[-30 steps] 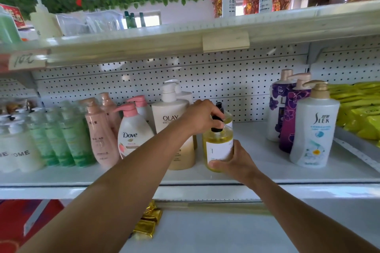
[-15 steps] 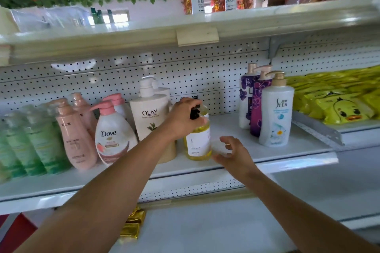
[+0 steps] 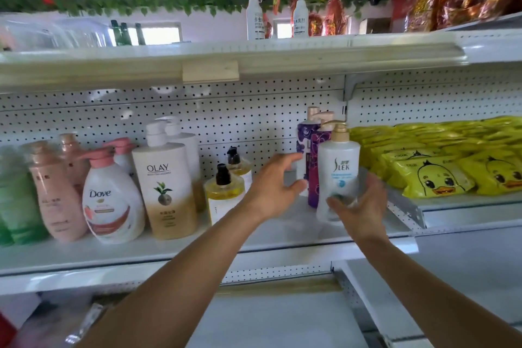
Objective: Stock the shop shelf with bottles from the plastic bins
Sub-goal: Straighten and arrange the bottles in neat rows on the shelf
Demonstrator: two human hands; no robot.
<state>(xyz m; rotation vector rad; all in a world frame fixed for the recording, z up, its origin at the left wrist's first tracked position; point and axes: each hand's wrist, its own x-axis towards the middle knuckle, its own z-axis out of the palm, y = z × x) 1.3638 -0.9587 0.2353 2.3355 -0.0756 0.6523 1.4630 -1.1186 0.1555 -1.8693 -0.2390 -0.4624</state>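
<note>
The yellow bottle (image 3: 224, 200) with a black pump stands free on the white shelf (image 3: 197, 246), right of the Olay bottle (image 3: 169, 192). A second yellow bottle (image 3: 238, 165) stands behind it. My left hand (image 3: 275, 188) hovers open, fingers spread, between the yellow bottle and the purple bottles (image 3: 313, 150), holding nothing. My right hand (image 3: 360, 205), blurred by motion, wraps the lower part of the white Slek bottle (image 3: 339, 167), thumb in front and fingers at its right side. The Slek bottle stands upright at the shelf's right end.
Left of the Olay bottle stand a Dove bottle (image 3: 111, 200), pink bottles (image 3: 56, 192) and green bottles (image 3: 17, 200). Yellow duck packs (image 3: 440, 175) fill the neighbouring shelf on the right. Spray bottles (image 3: 254, 11) stand on the top shelf. A lower shelf (image 3: 282, 319) juts out beneath my arms.
My left hand let go of the yellow bottle's pump and moved right. My right hand went from the shelf front to the Slek bottle. The view shifted right.
</note>
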